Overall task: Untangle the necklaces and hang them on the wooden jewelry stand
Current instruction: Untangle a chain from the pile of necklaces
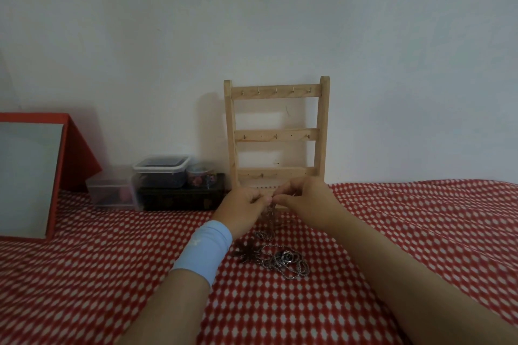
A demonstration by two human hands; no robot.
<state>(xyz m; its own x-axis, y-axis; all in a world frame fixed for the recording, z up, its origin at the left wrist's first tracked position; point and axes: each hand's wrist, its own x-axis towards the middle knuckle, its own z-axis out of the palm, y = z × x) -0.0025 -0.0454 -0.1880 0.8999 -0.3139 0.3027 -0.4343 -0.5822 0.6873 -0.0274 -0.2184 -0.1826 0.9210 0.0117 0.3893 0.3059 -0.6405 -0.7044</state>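
A wooden jewelry stand point(276, 131) leans upright against the white wall, with three rails of small hooks, all bare. In front of its base my left hand point(244, 204) and my right hand point(302, 196) meet fingertip to fingertip, both pinching a thin silver chain point(269, 216) that hangs down between them. Below, a tangle of silver necklaces point(283, 260) with a round pendant and a dark flower-shaped piece point(246, 251) lies on the red-and-white cloth point(392, 232). A light blue wristband wraps my left wrist.
Left of the stand sit a dark patterned box point(182, 199), clear plastic containers point(161, 171) and a small clear box point(110, 193). A red-framed board point(30, 173) leans at the far left. The wall stands close behind.
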